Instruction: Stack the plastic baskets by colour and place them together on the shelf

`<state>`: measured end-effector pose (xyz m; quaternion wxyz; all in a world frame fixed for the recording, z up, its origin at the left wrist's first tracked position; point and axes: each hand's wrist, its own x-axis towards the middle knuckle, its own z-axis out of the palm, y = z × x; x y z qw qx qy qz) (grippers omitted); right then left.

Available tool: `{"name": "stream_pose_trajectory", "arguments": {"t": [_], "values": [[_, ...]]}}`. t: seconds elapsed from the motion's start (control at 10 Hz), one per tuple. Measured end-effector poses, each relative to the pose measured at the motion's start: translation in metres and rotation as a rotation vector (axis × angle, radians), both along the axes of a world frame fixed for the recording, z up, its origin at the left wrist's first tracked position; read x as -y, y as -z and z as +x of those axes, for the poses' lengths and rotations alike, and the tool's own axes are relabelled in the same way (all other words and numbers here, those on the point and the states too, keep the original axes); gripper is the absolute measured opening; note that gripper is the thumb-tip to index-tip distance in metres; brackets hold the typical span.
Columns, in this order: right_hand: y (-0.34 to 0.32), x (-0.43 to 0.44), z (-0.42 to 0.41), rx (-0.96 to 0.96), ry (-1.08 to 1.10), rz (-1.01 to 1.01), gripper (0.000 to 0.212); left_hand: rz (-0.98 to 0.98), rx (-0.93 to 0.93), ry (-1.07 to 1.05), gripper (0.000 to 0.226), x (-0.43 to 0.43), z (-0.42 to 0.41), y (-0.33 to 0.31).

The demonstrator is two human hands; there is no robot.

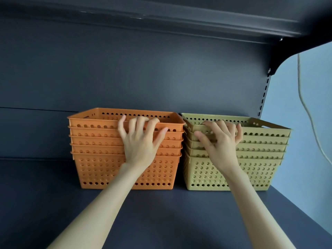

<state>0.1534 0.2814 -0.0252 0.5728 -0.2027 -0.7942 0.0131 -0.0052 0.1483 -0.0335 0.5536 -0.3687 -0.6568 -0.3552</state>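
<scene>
A stack of several orange perforated baskets stands on the dark shelf, left of a stack of several olive-green baskets. The two stacks stand side by side, nearly touching. My left hand lies against the front of the orange stack, its fingers curled over the top basket's front rim. My right hand rests on the front of the green stack with its fingers hooked over the top basket's rim. Both hands hide part of the front walls.
A dark back panel rises behind the baskets and another shelf hangs overhead. At the right is a slotted upright, a pale blue wall and a hanging cord. The shelf's right edge runs diagonally at the lower right.
</scene>
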Motion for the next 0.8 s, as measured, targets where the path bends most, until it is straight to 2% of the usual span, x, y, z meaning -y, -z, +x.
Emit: {"name": "stream_pose_trajectory", "arguments": {"t": [0.4,0.6,0.7,0.8], "values": [[0.003,-0.005,-0.005,-0.082,-0.092,0.014,0.042,0.048,-0.017,-0.054,0.037,-0.011,0.003,0.007],[0.002,-0.003,-0.002,-0.039,-0.098,-0.034,0.044,-0.014,0.03,-0.026,0.038,-0.005,0.007,0.006],[0.0,0.002,0.001,0.023,-0.114,-0.047,0.045,-0.116,0.078,0.097,0.038,0.006,0.015,0.001],[-0.008,0.007,0.018,0.066,-0.155,-0.13,0.044,-0.111,0.286,0.39,0.036,0.032,0.022,-0.011]]}}
